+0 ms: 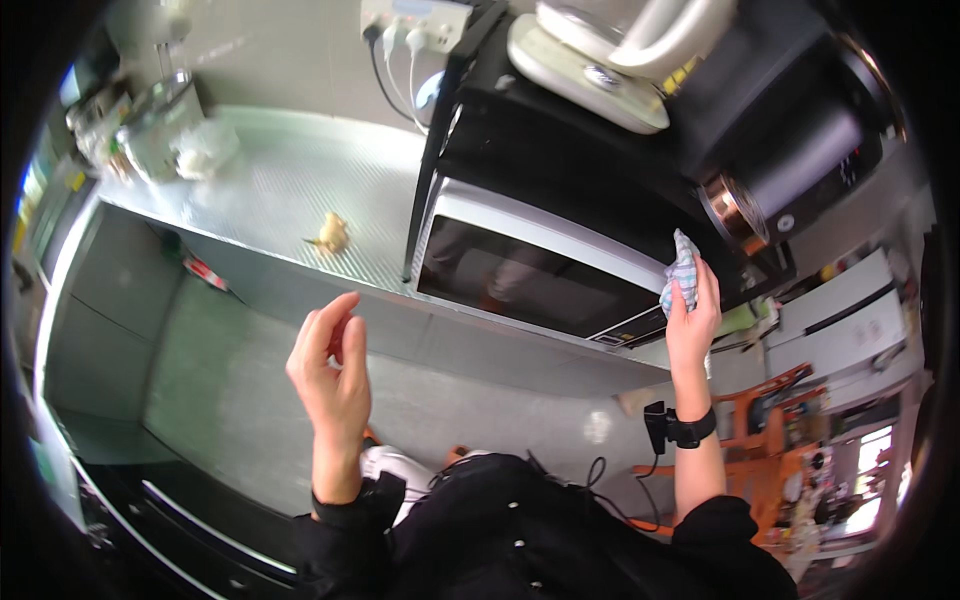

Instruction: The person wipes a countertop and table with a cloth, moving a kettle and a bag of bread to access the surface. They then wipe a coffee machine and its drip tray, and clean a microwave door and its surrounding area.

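My right hand (697,305) is closed around a folded striped cloth (682,272) in pale blue, white and grey. It is beside the right end of the microwave (540,265), which sits under a black shelf (570,150). Held in the air in front of the counter, my left hand (332,365) has curled fingers, the thumb apart from them, and nothing in it. Beyond that hand, a small yellowish piece like ginger root (331,234) lies on the ridged silver counter (290,180).
A white kettle on its base (590,75) stands on the shelf, beside a dark appliance with a copper-coloured part (735,208). Glass jars (160,120) and a plastic bag (205,150) crowd the counter's far left. A power strip (415,25) hangs on the wall. Orange chairs (745,440) stand right.
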Available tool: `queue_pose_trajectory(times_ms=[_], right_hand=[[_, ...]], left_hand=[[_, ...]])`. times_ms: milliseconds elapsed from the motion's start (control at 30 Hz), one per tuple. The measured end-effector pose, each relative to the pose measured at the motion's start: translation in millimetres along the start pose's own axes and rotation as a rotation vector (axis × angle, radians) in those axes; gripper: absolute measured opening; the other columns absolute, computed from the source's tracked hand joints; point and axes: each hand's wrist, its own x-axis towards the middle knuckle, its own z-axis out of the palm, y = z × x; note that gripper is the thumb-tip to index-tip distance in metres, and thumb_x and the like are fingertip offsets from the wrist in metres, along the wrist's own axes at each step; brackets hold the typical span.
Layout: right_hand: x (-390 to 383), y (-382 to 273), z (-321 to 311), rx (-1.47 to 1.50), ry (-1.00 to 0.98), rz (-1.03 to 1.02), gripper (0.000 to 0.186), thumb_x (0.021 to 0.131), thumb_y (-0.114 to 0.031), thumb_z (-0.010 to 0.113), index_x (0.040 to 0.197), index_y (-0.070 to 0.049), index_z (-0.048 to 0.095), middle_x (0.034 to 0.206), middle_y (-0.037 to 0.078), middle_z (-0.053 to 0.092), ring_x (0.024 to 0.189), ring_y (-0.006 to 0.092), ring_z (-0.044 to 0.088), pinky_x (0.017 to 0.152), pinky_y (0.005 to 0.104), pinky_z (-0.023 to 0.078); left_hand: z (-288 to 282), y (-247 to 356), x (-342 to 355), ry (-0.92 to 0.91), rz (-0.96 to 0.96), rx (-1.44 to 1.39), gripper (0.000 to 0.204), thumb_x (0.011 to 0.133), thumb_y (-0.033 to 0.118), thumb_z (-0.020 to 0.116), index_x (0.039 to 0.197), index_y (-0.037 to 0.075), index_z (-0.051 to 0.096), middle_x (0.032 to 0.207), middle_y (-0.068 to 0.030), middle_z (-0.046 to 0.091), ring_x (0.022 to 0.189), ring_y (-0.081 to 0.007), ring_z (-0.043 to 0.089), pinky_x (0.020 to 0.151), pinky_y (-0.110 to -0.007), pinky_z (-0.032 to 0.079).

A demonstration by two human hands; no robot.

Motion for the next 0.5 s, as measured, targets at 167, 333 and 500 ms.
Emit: queue_pose_trajectory(times_ms=[167, 333, 500], right_hand=[[19.9, 11.4, 22.9, -0.204, -0.008, -0.089, 0.04, 0.086, -0.008, 0.053, 0.125, 0.001, 0.049, 0.129, 0.021, 0.049, 0.116, 0.038, 0.049, 0.097, 0.0395, 0.039], [23.1, 3.7, 18.7, -0.245, -0.088, -0.011, 0.037, 0.088, -0.009, 0.052, 0.124, -0.001, 0.052, 0.126, 0.019, 0.051, 0.115, 0.0333, 0.05, 0.097, 0.0366, 0.039], [25.6, -1.1, 24.1, -0.097, 0.067, 0.187, 0.03, 0.094, -0.022, 0.049, 0.112, 0.0, 0.06, 0.105, 0.01, 0.057, 0.094, 0.0187, 0.056, 0.086, 0.0301, 0.042]], left_hand=[[-24.9, -57.1, -41.0, 0.025, -0.155, 0.026, 0.015, 0.08, -0.006, 0.055, 0.093, -0.002, 0.063, 0.069, -0.0042, 0.05, 0.058, -0.0093, 0.044, 0.052, -0.022, 0.035], [-30.6, -107.5, -74.0, -0.034, -0.444, -0.044, 0.014, 0.079, -0.005, 0.055, 0.091, -0.001, 0.062, 0.069, -0.0033, 0.05, 0.056, -0.0091, 0.043, 0.05, -0.023, 0.033], [-26.3, -135.0, -86.5, -0.126, -0.449, -0.002, 0.013, 0.078, -0.005, 0.055, 0.088, 0.0, 0.061, 0.067, -0.0029, 0.049, 0.056, -0.0098, 0.043, 0.05, -0.023, 0.033]])
